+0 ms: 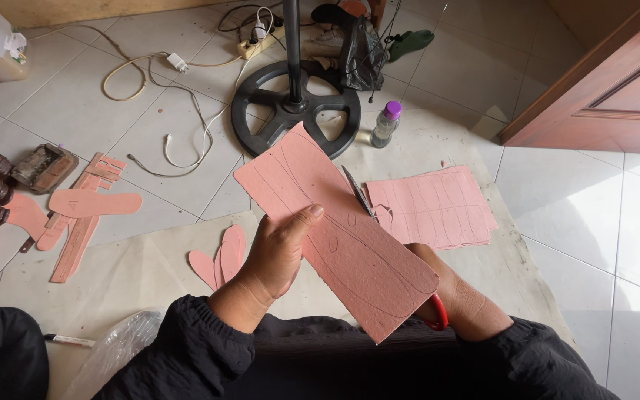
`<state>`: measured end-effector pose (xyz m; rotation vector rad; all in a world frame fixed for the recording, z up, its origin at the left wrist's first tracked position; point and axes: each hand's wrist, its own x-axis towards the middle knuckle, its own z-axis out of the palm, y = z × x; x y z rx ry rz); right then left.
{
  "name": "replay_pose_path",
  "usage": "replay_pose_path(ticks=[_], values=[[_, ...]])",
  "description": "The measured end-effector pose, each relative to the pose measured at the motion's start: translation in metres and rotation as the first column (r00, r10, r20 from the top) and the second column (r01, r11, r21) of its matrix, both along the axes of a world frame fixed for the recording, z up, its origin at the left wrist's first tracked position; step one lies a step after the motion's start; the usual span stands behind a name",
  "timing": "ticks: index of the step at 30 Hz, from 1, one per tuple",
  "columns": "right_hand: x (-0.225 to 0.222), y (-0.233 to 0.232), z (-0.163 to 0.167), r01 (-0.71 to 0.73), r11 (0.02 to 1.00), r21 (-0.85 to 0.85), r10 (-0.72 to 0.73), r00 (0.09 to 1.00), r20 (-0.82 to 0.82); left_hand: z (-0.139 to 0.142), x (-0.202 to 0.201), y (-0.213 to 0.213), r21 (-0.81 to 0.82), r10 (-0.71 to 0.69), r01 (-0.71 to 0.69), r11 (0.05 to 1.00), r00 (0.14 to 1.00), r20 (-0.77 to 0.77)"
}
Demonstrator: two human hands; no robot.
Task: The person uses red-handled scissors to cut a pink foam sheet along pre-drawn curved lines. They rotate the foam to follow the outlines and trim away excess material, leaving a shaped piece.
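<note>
Left hand (275,255) grips pink sheet (335,230); right hand (461,296) works scissors (364,198) partway along its outline; cut shapes (220,259) lie done, marked sheets (435,207) wait

Single head view, looking steeply down, close over lap and floor

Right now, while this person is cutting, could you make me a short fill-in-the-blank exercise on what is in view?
1. The left hand holds a sheet of ____ board marked with pen outlines.
2. The right hand works scissors with ____ handles.
3. The small clear bottle on the floor has a ____ cap.
4. The black round stand base lies ____ the held sheet in the picture.

Missing words: pink; red; purple; above
</note>
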<state>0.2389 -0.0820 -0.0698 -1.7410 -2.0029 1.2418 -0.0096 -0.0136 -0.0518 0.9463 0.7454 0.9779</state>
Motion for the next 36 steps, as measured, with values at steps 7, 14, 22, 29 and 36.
replay_pose_path(ticks=[7, 14, 22, 29, 36], values=[[0.004, 0.003, -0.014, -0.094, 0.994, 0.063, 0.087, 0.991, 0.102, -0.002, 0.000, 0.001, 0.019, -0.004, 0.005, 1.000, 1.000, -0.011], [0.003, 0.003, -0.011, 0.030, 0.999, 0.022, -0.031, 0.999, 0.014, 0.004, 0.001, 0.000, -0.007, -0.002, 0.003, 1.000, 1.000, 0.017], [0.003, 0.000, 0.004, 0.114, 0.993, -0.012, -0.113, 0.956, -0.272, 0.008, 0.005, -0.008, -0.008, -0.135, 0.135, 0.991, 0.991, -0.013], [-0.001, 0.007, 0.015, 0.159, 0.980, -0.119, -0.182, 0.959, -0.219, 0.006, 0.006, -0.009, -0.004, -0.112, 0.112, 0.994, 0.993, -0.025], [0.001, 0.007, 0.012, 0.162, 0.985, -0.063, -0.173, 0.946, -0.274, 0.004, 0.005, -0.008, -0.003, -0.108, 0.108, 0.994, 0.991, -0.074]])
